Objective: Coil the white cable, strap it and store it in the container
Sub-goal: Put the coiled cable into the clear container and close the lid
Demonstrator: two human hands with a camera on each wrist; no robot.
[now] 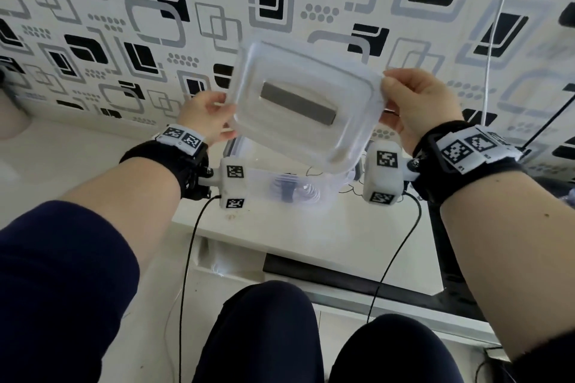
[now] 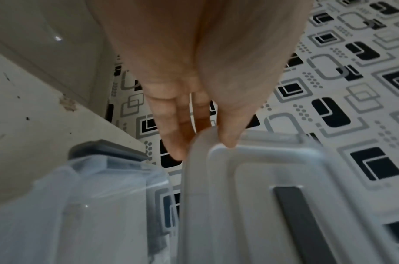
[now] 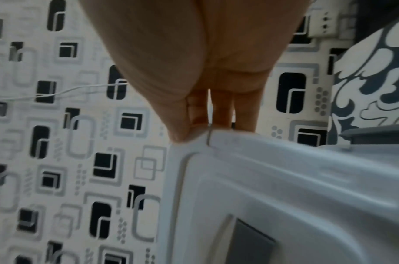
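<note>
From the head view, the left hand (image 1: 205,116) and right hand (image 1: 418,102) pinch opposite edges of a translucent rectangular plastic lid (image 1: 303,102), tilted above the clear plastic container (image 1: 298,186) on the white desk (image 1: 311,227). The coiled white cable (image 1: 292,191), strapped, lies inside it.

Left wrist: thumb and fingers (image 2: 171,135) clamp the lid's corner.

Right wrist: fingers (image 3: 221,110) and thumb grip the lid's edge.

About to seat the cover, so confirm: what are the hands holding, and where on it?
Both hold the translucent lid above the container: the left hand pinches its left edge, the right hand its right corner.
</note>
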